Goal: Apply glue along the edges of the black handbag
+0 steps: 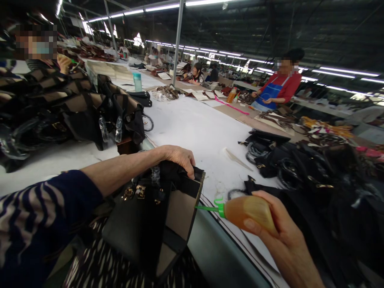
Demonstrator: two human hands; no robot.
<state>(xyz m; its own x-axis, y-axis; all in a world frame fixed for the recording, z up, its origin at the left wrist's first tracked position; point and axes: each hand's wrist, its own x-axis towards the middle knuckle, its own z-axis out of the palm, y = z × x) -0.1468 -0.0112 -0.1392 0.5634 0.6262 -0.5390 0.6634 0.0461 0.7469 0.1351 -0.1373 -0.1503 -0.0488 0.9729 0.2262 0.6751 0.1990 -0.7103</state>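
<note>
A black handbag [138, 224] with gold clasps rests on my lap against the table's edge, its open side showing a beige lining. My left hand [181, 158] grips the bag's upper rim, fingers bent over the black material. In my right hand [279, 224] is a squeeze bottle [250, 212] of amber liquid, tipped on its side, with a green cap and a thin green nozzle. The nozzle's tip points left and is at the bag's raw edge; whether it touches cannot be made out.
Black bags [81, 108] crowd the table's left side. More black bag pieces [276, 160] lie piled at the right. A pale pointed strip [237, 158] lies on the white tabletop [192, 124]. Farther back stand a teal bottle [137, 82] and a co-worker in a blue apron [270, 94].
</note>
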